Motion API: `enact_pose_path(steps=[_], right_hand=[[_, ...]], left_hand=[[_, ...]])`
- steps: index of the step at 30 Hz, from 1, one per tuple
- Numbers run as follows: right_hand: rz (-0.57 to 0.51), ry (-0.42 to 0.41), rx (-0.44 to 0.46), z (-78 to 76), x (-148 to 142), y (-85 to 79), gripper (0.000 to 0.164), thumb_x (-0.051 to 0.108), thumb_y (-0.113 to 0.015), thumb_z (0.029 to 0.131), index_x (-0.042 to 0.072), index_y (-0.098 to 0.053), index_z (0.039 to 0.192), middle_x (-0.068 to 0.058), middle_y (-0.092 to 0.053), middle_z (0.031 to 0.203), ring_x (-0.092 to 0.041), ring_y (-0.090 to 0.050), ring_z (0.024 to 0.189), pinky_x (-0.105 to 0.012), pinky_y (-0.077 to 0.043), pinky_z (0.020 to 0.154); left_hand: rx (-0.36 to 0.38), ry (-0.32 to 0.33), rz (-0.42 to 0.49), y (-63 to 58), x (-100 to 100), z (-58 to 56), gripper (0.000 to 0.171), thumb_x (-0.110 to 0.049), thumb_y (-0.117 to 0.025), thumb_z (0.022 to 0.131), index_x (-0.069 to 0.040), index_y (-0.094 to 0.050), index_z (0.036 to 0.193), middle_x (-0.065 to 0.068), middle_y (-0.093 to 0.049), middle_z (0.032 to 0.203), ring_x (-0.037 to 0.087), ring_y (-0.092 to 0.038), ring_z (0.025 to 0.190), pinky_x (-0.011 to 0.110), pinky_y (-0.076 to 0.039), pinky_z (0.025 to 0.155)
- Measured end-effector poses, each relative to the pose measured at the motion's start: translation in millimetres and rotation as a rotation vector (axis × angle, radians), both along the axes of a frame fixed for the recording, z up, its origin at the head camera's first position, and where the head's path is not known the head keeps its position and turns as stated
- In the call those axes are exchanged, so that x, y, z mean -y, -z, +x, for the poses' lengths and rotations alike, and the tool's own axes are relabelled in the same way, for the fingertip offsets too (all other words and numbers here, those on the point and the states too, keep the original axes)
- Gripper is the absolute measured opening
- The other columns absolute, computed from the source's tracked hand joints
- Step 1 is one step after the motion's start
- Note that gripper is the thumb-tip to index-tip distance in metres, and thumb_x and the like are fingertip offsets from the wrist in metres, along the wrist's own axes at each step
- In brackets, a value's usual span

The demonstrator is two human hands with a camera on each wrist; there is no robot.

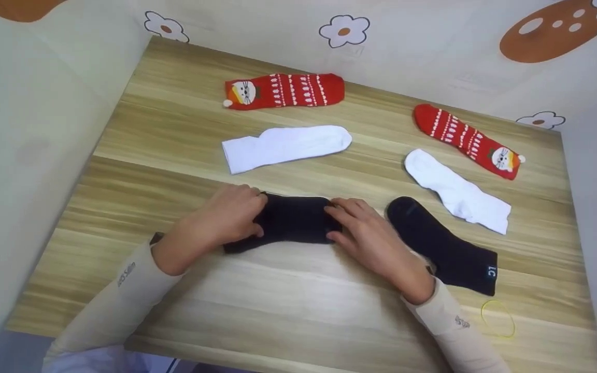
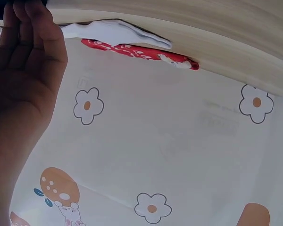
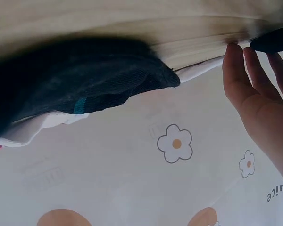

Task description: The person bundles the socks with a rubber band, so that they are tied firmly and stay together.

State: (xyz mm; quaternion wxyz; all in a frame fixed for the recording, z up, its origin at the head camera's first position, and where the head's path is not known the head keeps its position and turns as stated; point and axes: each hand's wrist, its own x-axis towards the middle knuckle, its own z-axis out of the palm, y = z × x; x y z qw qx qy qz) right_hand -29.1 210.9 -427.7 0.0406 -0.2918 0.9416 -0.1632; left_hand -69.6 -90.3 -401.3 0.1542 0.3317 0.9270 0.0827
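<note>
Beige sleeves frame the head view; left hand and right hand, fingers uncurled, press opposite ends of the central black sock, seemingly keeping it flat, long axis left-to-right, toe direction unclear. Left wrist: fingertips upper left. Right wrist: fingertips upper right.

Black sock lies flat (crosswise).

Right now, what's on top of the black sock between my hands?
Your left hand covers part of the black sock near one end, your right hand the other. Its middle is bare; the fabric beneath both hands is hidden.
</note>
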Motion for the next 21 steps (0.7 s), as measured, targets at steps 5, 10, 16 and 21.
enact_pose_path(steps=[5,10,16,21], right_hand=[[0.042,-0.002,0.001,5.1,1.3,-2.3,0.048,0.036,-0.070,0.098,0.009,-0.064,0.137,-0.011,-0.058,0.147,-0.029,-0.053,0.139,-0.046,-0.047,0.113],[0.039,-0.002,0.003,12.2,2.9,-6.3,0.046,0.034,-0.075,0.095,0.006,-0.066,0.130,-0.013,-0.060,0.141,-0.031,-0.057,0.132,-0.045,-0.048,0.110],[0.029,-0.030,-0.019,17.2,3.0,-9.9,0.039,0.032,-0.080,0.090,0.005,-0.068,0.115,-0.013,-0.064,0.128,-0.030,-0.062,0.118,-0.044,-0.051,0.103],[0.043,-0.045,-0.011,20.2,2.1,-15.7,0.029,0.032,-0.079,0.091,0.008,-0.071,0.105,-0.011,-0.066,0.125,-0.029,-0.064,0.113,-0.044,-0.053,0.099]], left_hand=[[0.016,0.000,0.003,0.3,-0.7,0.8,0.044,-0.026,-0.087,0.080,0.004,-0.070,0.108,0.015,-0.071,0.100,0.036,-0.067,0.094,0.049,-0.054,0.079],[0.002,0.022,0.007,1.2,-3.7,1.4,0.044,-0.024,-0.087,0.081,0.003,-0.069,0.110,0.014,-0.070,0.102,0.034,-0.065,0.094,0.047,-0.054,0.078],[-0.019,0.043,0.030,3.8,-5.2,3.9,0.037,-0.017,-0.084,0.082,0.002,-0.069,0.109,0.012,-0.066,0.100,0.032,-0.061,0.094,0.046,-0.053,0.078],[-0.032,0.063,0.059,2.8,-6.2,6.0,0.031,-0.012,-0.081,0.083,0.001,-0.068,0.107,0.012,-0.063,0.100,0.031,-0.058,0.093,0.044,-0.052,0.076]])
